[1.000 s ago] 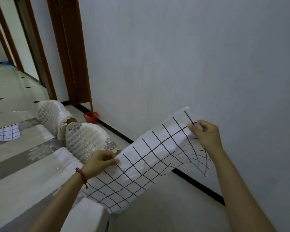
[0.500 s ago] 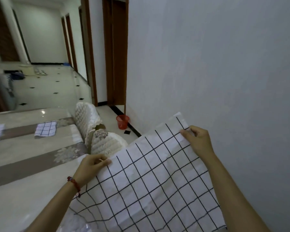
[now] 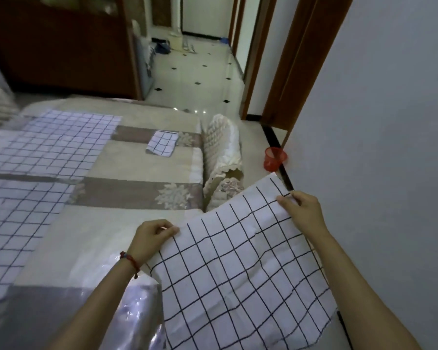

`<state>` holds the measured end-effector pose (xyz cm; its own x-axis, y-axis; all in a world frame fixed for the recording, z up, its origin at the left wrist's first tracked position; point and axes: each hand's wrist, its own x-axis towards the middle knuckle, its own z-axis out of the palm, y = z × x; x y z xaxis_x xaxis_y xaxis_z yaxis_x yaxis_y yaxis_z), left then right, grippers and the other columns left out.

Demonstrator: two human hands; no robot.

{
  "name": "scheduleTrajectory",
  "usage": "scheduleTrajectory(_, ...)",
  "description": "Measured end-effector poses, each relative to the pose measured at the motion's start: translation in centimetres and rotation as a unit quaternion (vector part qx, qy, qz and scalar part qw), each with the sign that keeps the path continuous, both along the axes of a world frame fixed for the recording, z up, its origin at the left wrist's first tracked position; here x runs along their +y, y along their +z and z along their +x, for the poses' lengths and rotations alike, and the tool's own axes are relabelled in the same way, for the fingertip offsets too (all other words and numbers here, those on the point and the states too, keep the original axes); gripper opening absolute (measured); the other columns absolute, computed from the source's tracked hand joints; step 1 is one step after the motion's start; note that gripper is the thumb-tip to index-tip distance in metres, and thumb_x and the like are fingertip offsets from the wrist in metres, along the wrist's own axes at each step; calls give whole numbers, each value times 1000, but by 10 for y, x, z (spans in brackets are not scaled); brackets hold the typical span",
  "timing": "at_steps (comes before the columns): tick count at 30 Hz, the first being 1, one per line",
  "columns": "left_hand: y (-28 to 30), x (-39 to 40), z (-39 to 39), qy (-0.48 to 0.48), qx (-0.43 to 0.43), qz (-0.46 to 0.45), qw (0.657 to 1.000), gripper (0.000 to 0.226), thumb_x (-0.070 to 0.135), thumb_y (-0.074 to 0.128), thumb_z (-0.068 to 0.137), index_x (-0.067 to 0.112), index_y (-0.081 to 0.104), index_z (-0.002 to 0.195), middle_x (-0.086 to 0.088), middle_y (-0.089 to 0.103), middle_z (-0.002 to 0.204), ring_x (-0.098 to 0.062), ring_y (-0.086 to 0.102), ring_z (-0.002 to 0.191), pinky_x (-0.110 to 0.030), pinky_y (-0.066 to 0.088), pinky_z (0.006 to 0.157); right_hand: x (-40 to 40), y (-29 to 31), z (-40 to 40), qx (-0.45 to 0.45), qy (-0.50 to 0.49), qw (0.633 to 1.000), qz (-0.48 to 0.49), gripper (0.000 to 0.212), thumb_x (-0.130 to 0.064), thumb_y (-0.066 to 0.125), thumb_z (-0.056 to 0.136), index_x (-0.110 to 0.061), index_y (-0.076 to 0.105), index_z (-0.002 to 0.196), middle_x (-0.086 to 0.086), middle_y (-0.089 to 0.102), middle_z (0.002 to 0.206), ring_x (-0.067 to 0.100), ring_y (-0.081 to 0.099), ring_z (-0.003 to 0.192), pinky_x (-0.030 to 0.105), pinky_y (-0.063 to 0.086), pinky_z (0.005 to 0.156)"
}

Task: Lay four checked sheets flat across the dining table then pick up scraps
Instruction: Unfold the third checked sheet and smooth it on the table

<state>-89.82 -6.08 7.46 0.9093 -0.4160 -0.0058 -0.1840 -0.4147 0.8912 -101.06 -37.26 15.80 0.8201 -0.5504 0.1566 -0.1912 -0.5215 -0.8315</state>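
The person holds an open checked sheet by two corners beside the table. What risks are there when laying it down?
The held sheet hangs mostly past the table edge, gripped by the left hand and right hand, so it may land skewed or slide off. Its lower part may catch on the chair backs. It might also cover the folded sheet.

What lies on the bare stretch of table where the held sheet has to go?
Nothing visible blocks the near stretch of the table. The held sheet hangs past its right edge, and the small folded cloth lies further away.
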Motion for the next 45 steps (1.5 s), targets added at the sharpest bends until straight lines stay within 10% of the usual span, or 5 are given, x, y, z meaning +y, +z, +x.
scheduleTrajectory(12, -13, 47, -21, 260, 26, 77, 962, 22, 22, 68, 80, 24, 63, 58, 11, 54, 47, -3, 47, 48, -12, 35, 51, 22, -46, 159, 20, 270, 963, 10, 39, -20, 65, 82, 12, 48, 65, 7, 38, 57, 8, 34, 54, 27, 30, 55)
scheduleTrajectory(20, 8, 29, -84, 441, 36, 64, 894, 23, 22, 69, 78, 8, 63, 61, 3, 47, 52, -13, 40, 54, -26, 31, 55, 49, -42, 215, 32, 433, 901, 13, 41, -20, 63, 84, -14, 36, 53, 0, 32, 52, 11, 31, 52, 26, 27, 52)
scheduleTrajectory(33, 39, 46, -66, 535, 20, 162, 829, 45, 23, 70, 78, 24, 39, 44, 6, 39, 50, -9, 36, 50, -21, 26, 49, 86, -46, 282, -4, 448, 893, 40, 46, -20, 62, 85, -16, 28, 53, 3, 28, 52, 10, 25, 47, 22, 22, 44)
scheduleTrajectory(45, 1, 92, -1, 592, 134, 227, 761, 38, 62, 66, 56, 25, 57, 59, 4, 65, 74, -17, 56, 72, -31, 43, 64, 161, -142, 400, 117, 535, 836, 29, 39, -17, 57, 88, -11, 37, 55, 3, 38, 53, 17, 34, 53, 30, 23, 51)
